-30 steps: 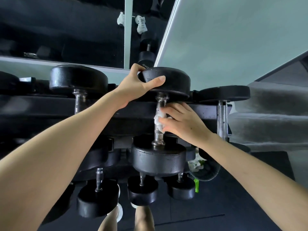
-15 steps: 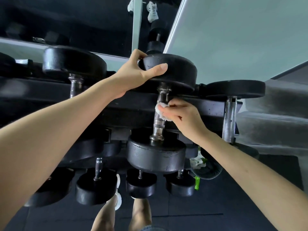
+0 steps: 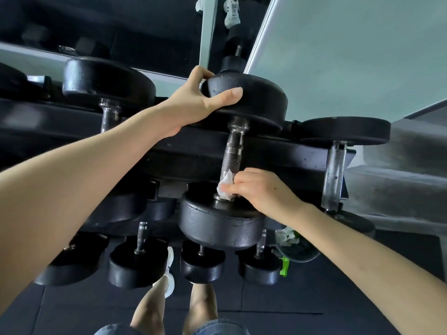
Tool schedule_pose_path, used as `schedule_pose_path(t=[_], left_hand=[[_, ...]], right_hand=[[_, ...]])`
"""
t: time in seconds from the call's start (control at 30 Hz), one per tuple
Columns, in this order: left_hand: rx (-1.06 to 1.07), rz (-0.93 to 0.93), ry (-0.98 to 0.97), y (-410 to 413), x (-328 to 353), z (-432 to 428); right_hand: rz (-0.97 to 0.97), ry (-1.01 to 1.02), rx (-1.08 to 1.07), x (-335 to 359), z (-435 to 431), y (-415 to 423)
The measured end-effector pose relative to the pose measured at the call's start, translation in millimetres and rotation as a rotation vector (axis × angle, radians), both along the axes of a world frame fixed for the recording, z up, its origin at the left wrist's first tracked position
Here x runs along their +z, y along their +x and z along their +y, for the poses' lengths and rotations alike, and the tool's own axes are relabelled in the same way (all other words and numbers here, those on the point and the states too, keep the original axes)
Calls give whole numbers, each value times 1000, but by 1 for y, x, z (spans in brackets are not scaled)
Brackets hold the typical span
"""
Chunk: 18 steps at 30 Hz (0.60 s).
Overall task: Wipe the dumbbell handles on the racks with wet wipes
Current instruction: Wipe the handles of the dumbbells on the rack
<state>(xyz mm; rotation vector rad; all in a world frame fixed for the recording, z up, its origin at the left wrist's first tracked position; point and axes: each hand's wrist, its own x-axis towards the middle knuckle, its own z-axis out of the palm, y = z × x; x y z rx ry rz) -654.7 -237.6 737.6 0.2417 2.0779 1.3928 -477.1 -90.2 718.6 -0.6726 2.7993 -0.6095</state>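
Wipe (image 3: 226,187) in right hand (image 3: 263,192) wraps handle (image 3: 231,154); left hand (image 3: 193,102) grips dumbbell (image 3: 258,100).

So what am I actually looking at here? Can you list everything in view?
Large round-headed dumbbells with knurled steel handles: three plainly seen, black, upper rack tier.
Small round-headed dumbbells: at least four, black, lower tier.
Metal rack: one, black, carrying both rows.
Crumpled wet wipe: one, white, at the near end of the middle dumbbell handle.
Round container: one, dark, low right, white scraps inside.
Floor mats: dark, underfoot.
Left hand: grips the middle dumbbell's far head.
Right hand: pinches the wipe on the handle.
Legs: two, bare, bottom centre; one white shoe.
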Motion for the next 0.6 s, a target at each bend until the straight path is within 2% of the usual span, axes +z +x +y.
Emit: schedule_pose_path(t=[0.07,0.13,0.2,0.23,0.37,0.43,0.47,0.57,0.6], left_hand=[[0,7,-12,0,-1,0],[-1,14,-24,0,0,1],[8,17,-13,1,0,1],[10,19,-5,1,1,1],[3,7,-5,2,2,0],[-2,0,-4,2,3,1],[-4,-3,-3,2,3,1],[-4,2,6,3,4,0],[4,0,10,2,4,0]], right_hand=[[-30,36,52,6,7,-12],[55,32,-37,18,12,-36],[195,-71,-165,22,16,-54],[198,-117,-207,24,13,-54],[-55,-75,-184,9,-4,-13],[-95,-88,-109,11,-6,-5],[-26,-40,-111,13,-2,-10],[36,-179,-470,19,6,-42],[81,-230,-523,20,5,-47]])
